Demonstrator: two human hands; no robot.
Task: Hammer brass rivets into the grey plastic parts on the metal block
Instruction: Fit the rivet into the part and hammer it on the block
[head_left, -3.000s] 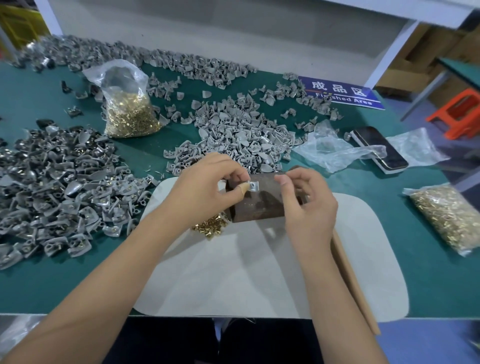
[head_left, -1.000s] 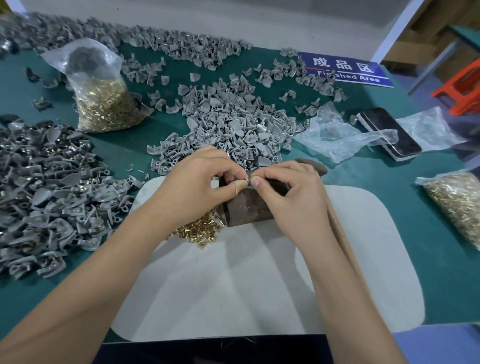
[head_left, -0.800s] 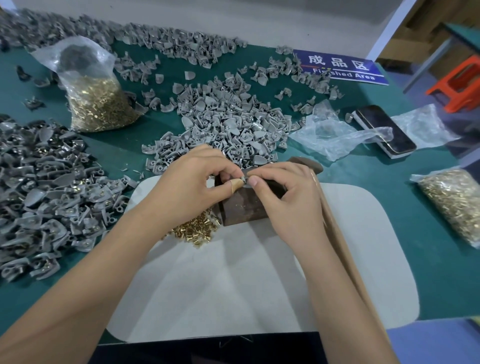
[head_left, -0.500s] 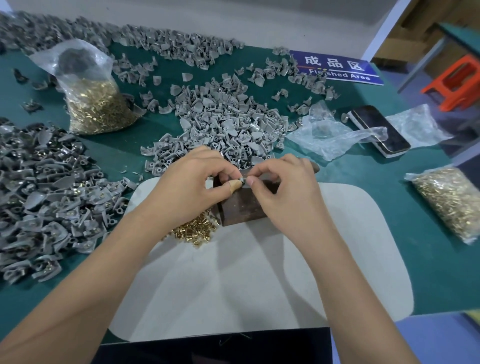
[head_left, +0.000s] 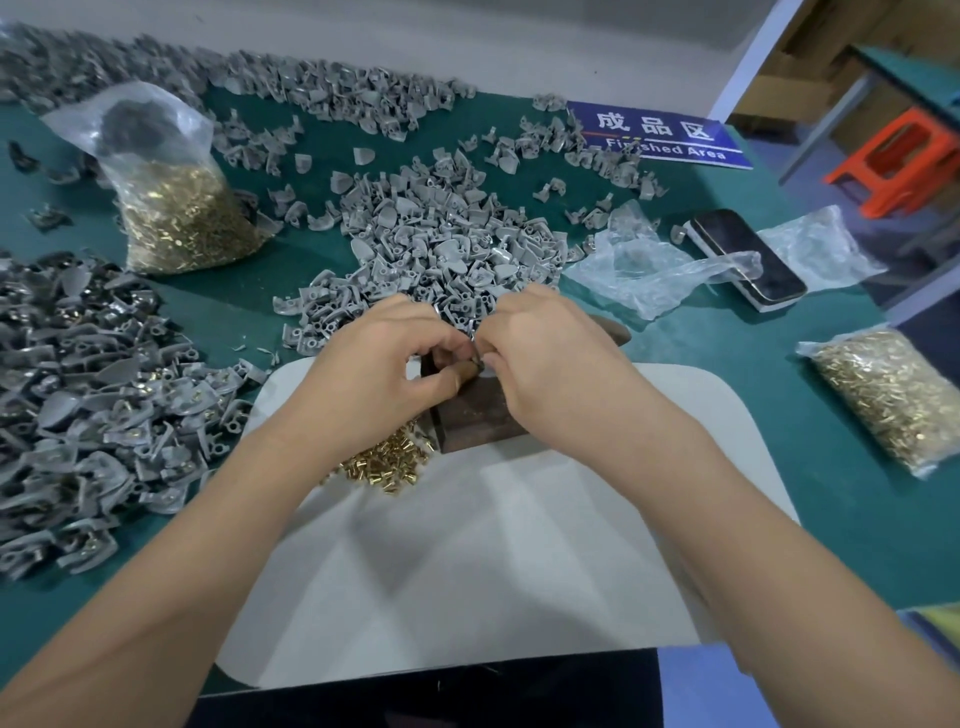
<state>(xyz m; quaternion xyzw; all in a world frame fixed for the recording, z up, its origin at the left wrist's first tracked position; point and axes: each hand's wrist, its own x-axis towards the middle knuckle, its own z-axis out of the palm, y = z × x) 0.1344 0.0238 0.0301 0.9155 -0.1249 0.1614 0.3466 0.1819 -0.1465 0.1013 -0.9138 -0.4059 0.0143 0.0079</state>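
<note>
a green work table (head_left: 779, 395) fills the view, with a white mat (head_left: 467, 571) at its near centre. a wide heap of grey plastic parts (head_left: 93, 395) lies at nine o'clock, and a second heap (head_left: 436, 244) at twelve. on the mat sits the dark metal block (head_left: 478, 421). above it the left hand (head_left: 374, 379) and right hand (head_left: 550, 358) meet, fingertips pinched together around one small grey part (head_left: 476, 358) at the block's top edge; whether a rivet is in it cannot be told. this looks like the seating step, before any blow. next, a hand must free itself for the hammer, whose wooden handle (head_left: 613, 330) shows at one o'clock behind the right hand. loose brass rivets (head_left: 384, 462) lie touching the block at seven o'clock. bags of rivets (head_left: 176, 208) and a phone (head_left: 743, 254) stand well apart, blocking nothing.
</note>
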